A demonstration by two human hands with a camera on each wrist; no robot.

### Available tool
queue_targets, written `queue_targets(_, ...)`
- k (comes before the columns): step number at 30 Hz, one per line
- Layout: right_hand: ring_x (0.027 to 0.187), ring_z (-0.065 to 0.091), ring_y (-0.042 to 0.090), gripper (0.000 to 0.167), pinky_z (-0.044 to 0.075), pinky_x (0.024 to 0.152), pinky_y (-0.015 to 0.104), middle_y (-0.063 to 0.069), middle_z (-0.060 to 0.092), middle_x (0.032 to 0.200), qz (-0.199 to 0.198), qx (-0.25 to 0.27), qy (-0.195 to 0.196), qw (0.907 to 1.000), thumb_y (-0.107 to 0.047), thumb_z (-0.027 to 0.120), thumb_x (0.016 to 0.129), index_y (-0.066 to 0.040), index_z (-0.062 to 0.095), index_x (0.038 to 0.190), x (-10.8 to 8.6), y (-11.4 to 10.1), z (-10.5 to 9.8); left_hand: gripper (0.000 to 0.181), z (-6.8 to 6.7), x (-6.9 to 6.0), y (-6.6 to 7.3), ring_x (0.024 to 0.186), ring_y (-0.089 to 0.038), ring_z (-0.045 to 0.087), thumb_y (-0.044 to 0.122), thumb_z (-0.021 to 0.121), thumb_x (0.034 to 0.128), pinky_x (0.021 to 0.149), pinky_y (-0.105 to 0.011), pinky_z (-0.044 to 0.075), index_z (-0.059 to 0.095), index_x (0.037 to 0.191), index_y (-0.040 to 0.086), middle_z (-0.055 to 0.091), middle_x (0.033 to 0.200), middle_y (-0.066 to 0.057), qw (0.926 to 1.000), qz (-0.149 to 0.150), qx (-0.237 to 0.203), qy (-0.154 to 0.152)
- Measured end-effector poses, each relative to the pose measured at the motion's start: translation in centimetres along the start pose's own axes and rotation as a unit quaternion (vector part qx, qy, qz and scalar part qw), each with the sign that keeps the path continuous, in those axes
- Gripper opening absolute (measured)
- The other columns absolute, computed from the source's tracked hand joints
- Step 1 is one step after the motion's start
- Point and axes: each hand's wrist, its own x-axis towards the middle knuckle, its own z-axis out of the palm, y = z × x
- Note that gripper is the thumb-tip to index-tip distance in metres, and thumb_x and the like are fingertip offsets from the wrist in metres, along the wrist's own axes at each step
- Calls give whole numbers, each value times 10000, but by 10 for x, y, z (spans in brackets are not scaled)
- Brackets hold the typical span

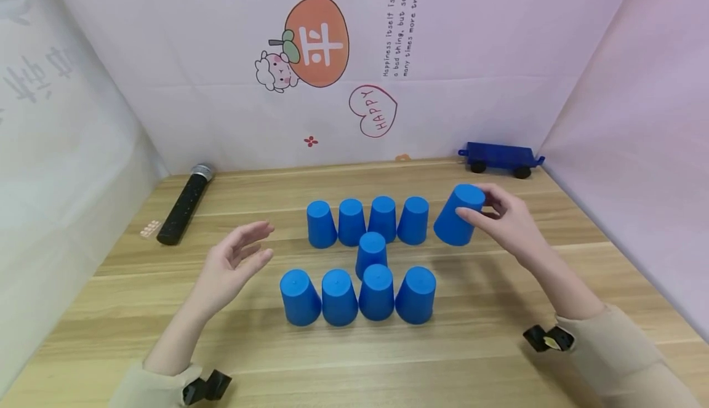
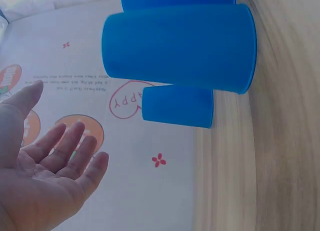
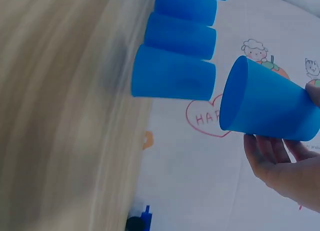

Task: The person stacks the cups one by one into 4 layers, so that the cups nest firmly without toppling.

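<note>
My right hand [image 1: 501, 217] grips a blue plastic cup [image 1: 455, 220], mouth down and tilted, lifted off the table at the right end of the back row. In the right wrist view the fingers [image 3: 257, 158] lie along one side of this cup [image 3: 272, 103]. My left hand [image 1: 235, 263] hovers left of the cups, holding nothing, its fingers loosely bent. Several upside-down blue cups [image 1: 320, 224] stand in a back row. Another row [image 1: 339, 297] stands nearer me, and a single cup [image 1: 371, 254] sits between the rows.
A black microphone [image 1: 185, 205] lies at the left of the wooden table [image 1: 332, 365], beside a small pale patch of dots [image 1: 150, 229]. A dark blue toy wagon [image 1: 501, 157] stands at the back right. White printed cloth [image 1: 221, 112] walls the back and sides.
</note>
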Motion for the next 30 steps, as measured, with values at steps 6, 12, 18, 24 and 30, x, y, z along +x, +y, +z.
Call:
queue_targets(6, 996, 560, 40, 463, 479, 848, 174, -42, 579, 1077, -74, 37, 139, 9999, -321, 659, 877, -110, 525, 1267, 20, -18, 11, 460, 2, -10, 11, 1195, 42, 490, 127, 656, 881, 971, -99, 413, 495, 1306, 58, 562, 1317, -117, 9993, -54, 366, -42)
queue_targets(12, 1081, 564, 223, 482, 484, 922, 434, 90, 583, 1152, -135, 136, -116, 9998, -347, 649, 880, -100, 521, 1273, 42, -31, 24, 499, 7, -18, 18, 1245, -181, 500, 168, 678, 868, 1014, -337, 453, 482, 1317, 72, 553, 1329, -93, 9981, -476, 391, -44)
queue_targets(18, 1145, 548, 284, 525, 483, 936, 501, 133, 578, 1211, -114, 37, -479, 9988, -374, 651, 874, -82, 508, 1285, 63, -34, 37, 557, 14, -23, 13, 1295, -301, 448, 182, 701, 849, 1029, -526, 404, 455, 1337, 77, 520, 1360, -111, 9969, -663, 244, -359)
queue_targets(24, 1191, 520, 296, 578, 460, 971, 512, 138, 562, 1254, 163, 20, -671, 9976, -423, 654, 859, -80, 490, 1294, 78, -32, 43, 607, 24, -25, 7, 1311, -338, 429, 233, 730, 822, 1041, -566, 376, 453, 1340, 77, 507, 1374, -134, 9923, -1102, 208, -517)
queue_targets(30, 1216, 502, 332, 589, 438, 1004, 523, 165, 545, 1284, 191, 80, -924, 9955, -409, 648, 869, -57, 471, 1307, 84, -28, 49, 623, 33, -28, 8, 1301, -352, 442, 251, 742, 809, 1035, -566, 382, 462, 1337, 71, 509, 1372, -161, 9883, -1336, 258, -686)
